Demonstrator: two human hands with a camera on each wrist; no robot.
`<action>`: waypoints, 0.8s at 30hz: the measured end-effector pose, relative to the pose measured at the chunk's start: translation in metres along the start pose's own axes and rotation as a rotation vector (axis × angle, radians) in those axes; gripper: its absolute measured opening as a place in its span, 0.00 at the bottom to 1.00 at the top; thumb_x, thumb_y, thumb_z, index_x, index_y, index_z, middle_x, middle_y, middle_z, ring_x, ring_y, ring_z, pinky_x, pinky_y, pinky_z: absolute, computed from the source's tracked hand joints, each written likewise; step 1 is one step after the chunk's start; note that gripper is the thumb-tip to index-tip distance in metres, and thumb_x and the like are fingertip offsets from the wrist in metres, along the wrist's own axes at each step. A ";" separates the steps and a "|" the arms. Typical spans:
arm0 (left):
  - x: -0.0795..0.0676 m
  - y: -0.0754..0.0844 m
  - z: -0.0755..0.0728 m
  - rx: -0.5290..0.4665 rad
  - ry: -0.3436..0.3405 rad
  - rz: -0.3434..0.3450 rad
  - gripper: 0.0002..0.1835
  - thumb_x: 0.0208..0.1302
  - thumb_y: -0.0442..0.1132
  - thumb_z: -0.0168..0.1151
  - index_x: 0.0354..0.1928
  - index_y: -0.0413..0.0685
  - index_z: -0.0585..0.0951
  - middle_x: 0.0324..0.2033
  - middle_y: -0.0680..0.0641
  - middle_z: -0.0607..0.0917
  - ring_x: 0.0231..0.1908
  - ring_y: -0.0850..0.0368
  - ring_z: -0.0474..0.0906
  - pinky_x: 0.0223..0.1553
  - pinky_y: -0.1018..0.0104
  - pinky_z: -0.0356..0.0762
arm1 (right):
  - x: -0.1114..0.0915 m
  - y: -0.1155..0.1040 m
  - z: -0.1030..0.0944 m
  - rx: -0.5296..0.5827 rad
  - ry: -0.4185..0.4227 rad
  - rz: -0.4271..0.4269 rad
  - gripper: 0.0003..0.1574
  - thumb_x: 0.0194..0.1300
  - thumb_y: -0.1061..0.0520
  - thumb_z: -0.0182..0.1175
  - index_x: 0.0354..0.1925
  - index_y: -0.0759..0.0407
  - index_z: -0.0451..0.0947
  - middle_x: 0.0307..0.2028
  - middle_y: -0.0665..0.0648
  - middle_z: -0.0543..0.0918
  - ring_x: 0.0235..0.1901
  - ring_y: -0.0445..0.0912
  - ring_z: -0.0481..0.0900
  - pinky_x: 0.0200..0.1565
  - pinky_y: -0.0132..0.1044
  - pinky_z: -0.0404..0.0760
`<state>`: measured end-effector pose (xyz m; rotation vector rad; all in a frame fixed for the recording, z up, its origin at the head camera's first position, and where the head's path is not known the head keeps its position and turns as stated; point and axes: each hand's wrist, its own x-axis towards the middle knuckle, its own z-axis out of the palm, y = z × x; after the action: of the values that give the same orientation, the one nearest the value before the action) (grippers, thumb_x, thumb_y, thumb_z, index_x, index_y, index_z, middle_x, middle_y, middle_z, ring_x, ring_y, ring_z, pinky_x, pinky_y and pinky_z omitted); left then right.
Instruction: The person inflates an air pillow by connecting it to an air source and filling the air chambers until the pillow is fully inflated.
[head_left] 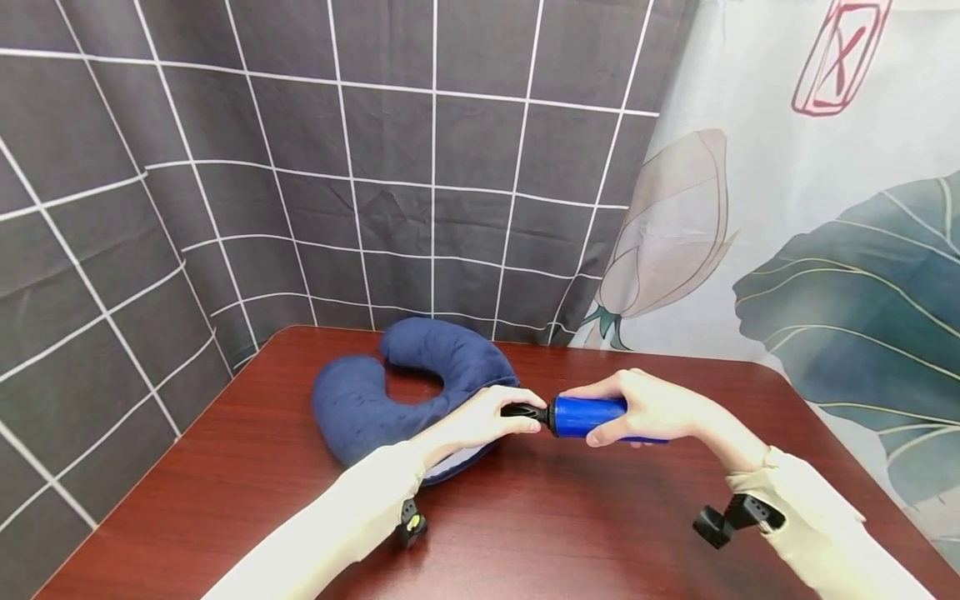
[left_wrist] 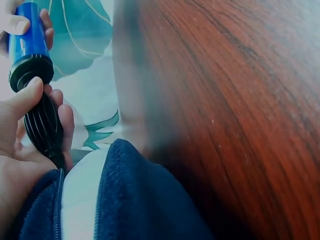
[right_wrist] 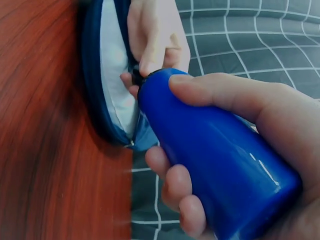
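Observation:
Held up over the table, a blue hand pump with a black ribbed end spans both hands. My left hand grips the black end between thumb and fingers. Around the smooth blue barrel, the thumb and fingers of my right hand are curled, as the right wrist view shows closely. Behind and below the left hand lies a navy U-shaped neck pillow. Its zipper is undone along one side, baring a white inner layer. The left hand overlaps the pillow's right part in the head view.
The pillow rests on a reddish-brown wooden table. A dark grey curtain with white grid lines hangs behind and to the left. At the right hangs a pale cloth printed with a flower bud and large leaves.

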<state>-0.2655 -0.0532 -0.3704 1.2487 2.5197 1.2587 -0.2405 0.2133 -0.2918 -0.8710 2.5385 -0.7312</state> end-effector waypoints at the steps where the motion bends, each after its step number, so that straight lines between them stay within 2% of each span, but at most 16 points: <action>1: 0.000 0.001 0.000 0.004 0.002 -0.003 0.15 0.67 0.43 0.63 0.53 0.47 0.83 0.45 0.48 0.88 0.44 0.59 0.78 0.51 0.71 0.73 | -0.002 0.000 -0.001 -0.004 -0.001 0.000 0.39 0.59 0.45 0.69 0.67 0.47 0.72 0.48 0.59 0.82 0.25 0.43 0.81 0.24 0.41 0.81; 8: -0.001 0.003 0.001 0.010 0.016 -0.023 0.12 0.66 0.42 0.64 0.50 0.50 0.84 0.40 0.50 0.88 0.39 0.64 0.75 0.48 0.61 0.75 | -0.023 0.004 -0.008 -0.021 0.001 0.007 0.39 0.60 0.42 0.69 0.67 0.43 0.71 0.50 0.60 0.81 0.26 0.41 0.82 0.23 0.41 0.82; 14: 0.000 0.003 0.000 0.003 0.005 -0.032 0.12 0.66 0.41 0.64 0.50 0.51 0.84 0.40 0.51 0.88 0.39 0.65 0.75 0.46 0.73 0.71 | -0.044 0.009 -0.020 0.003 -0.016 0.016 0.38 0.61 0.45 0.68 0.68 0.42 0.70 0.48 0.60 0.81 0.25 0.41 0.81 0.23 0.41 0.81; 21: -0.001 0.002 0.000 0.033 0.025 -0.035 0.12 0.64 0.42 0.66 0.50 0.52 0.84 0.40 0.52 0.88 0.39 0.67 0.75 0.46 0.75 0.71 | -0.065 0.017 -0.032 0.038 -0.018 0.041 0.37 0.63 0.48 0.67 0.69 0.42 0.69 0.49 0.60 0.81 0.30 0.42 0.82 0.23 0.39 0.81; 24: -0.002 0.002 0.000 0.042 0.036 -0.029 0.12 0.64 0.42 0.66 0.49 0.53 0.84 0.39 0.53 0.88 0.38 0.68 0.74 0.45 0.75 0.71 | -0.072 0.022 -0.034 0.045 -0.006 0.036 0.37 0.64 0.49 0.66 0.69 0.42 0.68 0.48 0.62 0.80 0.27 0.41 0.82 0.23 0.39 0.81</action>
<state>-0.2633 -0.0539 -0.3693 1.2031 2.5930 1.2393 -0.2130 0.2869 -0.2648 -0.8093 2.5155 -0.7704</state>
